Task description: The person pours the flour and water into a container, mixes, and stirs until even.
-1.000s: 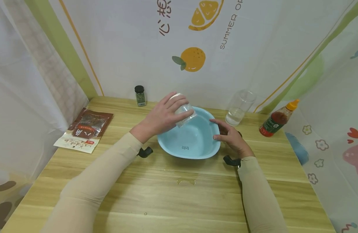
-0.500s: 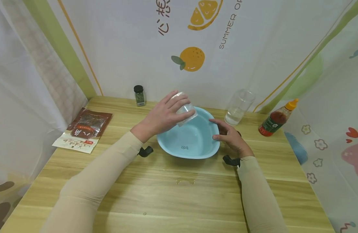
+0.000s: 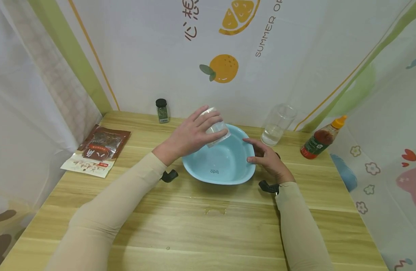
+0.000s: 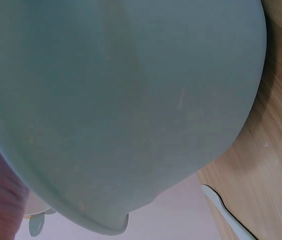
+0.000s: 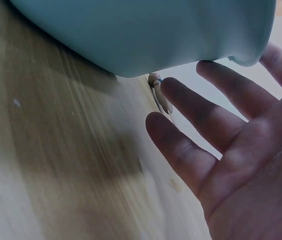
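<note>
In the head view my left hand (image 3: 191, 134) holds a clear cup (image 3: 218, 127), tilted above the far left part of a light blue basin (image 3: 224, 162). I cannot tell whether liquid is leaving it. My right hand (image 3: 268, 159) holds the basin's right rim, thumb and index finger at the edge. The right wrist view shows that palm and its spread fingers (image 5: 181, 145), with one fingertip at the basin's outer wall (image 5: 146, 40). Most of the left wrist view is taken up by the basin's outside (image 4: 130, 100); the cup is out of sight there.
Behind the right hand stands a tall clear glass (image 3: 275, 128) with some liquid. A red sauce bottle (image 3: 321, 139) is farther right. A spice jar (image 3: 162, 111) and a brown-and-white food packet (image 3: 97, 150) lie to the left. Wet marks (image 3: 215, 211) show on the wooden table (image 3: 201, 241).
The left hand and the cup have shifted very slightly to the right. The right hand and the basin look unchanged.
</note>
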Motion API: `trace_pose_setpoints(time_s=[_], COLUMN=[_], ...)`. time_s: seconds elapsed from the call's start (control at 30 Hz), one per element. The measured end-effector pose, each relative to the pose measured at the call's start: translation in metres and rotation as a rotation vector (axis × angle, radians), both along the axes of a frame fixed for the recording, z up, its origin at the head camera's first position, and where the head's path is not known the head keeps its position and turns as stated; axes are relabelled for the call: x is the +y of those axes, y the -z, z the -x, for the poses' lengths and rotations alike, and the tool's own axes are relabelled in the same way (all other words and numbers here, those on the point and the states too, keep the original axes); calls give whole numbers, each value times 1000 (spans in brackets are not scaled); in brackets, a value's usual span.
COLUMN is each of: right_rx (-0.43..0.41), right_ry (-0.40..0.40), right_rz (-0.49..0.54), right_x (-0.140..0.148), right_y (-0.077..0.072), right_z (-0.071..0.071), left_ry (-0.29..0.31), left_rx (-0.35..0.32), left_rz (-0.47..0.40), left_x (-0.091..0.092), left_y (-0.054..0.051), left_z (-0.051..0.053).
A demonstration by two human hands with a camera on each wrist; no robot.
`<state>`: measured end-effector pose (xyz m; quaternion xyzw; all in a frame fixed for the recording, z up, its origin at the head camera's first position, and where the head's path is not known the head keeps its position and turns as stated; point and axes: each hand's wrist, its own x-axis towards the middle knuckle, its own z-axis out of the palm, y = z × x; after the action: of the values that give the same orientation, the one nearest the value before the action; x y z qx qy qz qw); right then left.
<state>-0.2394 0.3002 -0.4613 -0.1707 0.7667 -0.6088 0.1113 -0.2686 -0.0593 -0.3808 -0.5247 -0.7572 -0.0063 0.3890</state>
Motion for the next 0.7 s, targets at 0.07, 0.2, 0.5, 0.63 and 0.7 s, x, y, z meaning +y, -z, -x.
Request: trace_pose_setpoints(time_s=[0.07,0.2,0.5,0.63,0.7], right_rx=[0,-1,-4,-3,0], right_ry=[-3,-6,-4,-1,0], right_rz=[0,2,-2,-6,-8], right_x=[0,-1,-1,-1,-2], right_y=[-1,-1,0,-1,-1], right_z=[0,0,0,-1,-1], left_ry=[2,2,5,10,11], left_rx=[-3,-10,-1,18,26], left_rz=[3,8,12,3,0], left_x=[0,-1,-2,-2,-2], left_y=[0,-1,0,1,1], left_z=[0,-1,-1,0,0])
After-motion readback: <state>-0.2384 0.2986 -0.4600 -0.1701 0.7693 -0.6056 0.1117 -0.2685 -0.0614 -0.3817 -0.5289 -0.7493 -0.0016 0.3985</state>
